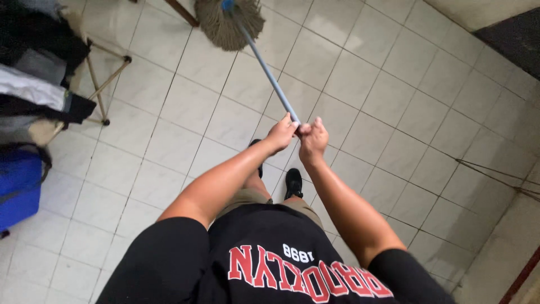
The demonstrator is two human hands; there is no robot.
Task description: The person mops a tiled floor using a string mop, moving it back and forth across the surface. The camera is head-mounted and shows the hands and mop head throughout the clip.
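Both hands closed round top end of mop handle (270, 79): left hand (280, 135) just below and left, right hand (313, 139) beside it, touching. Handle slants away to stringy mop head (225, 25) resting on pale tiled floor (394, 101). Clothes rack (101, 79) with draped garments and blue bag (19, 188) at left

Pale tiled floor (169, 107); mop head (228, 22), rack feet (105, 121) resting on it.
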